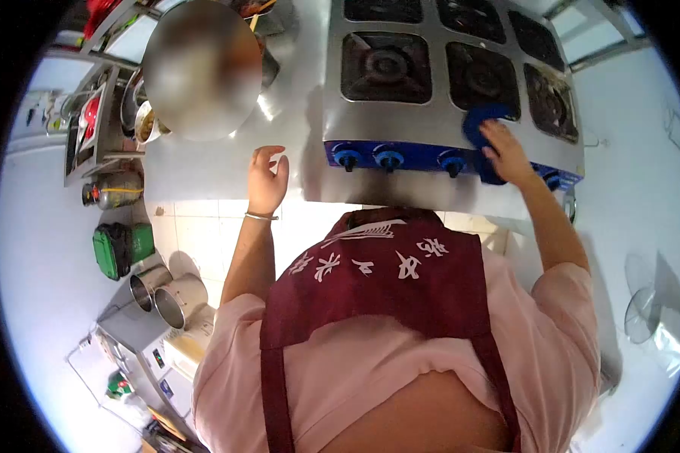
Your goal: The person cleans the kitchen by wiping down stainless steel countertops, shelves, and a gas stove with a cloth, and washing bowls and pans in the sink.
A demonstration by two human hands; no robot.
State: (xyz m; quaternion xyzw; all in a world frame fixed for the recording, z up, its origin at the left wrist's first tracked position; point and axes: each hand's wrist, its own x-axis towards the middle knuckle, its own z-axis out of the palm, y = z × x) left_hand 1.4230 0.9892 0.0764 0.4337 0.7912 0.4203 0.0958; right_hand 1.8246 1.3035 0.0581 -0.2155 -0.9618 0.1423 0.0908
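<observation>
My right hand [508,153] presses a dark blue cloth [489,115] against the front of a steel gas stove [408,121]. Part of the cloth lies on the stove top beside a burner, and part hangs over the blue knob panel [419,160]. To the left of the stove, my left hand [267,181] hovers by the edge of a steel counter [230,167]. It is empty, with the fingers loosely bent and the thumb apart. Several black burners [385,66] sit on the stove top.
A bowl [149,127] stands at the counter's left side, near a large blurred patch. On the floor to the left are a gas cylinder [121,189], a green bag [113,249] and tall steel pots [180,300]. A white wall [635,196] is on the right.
</observation>
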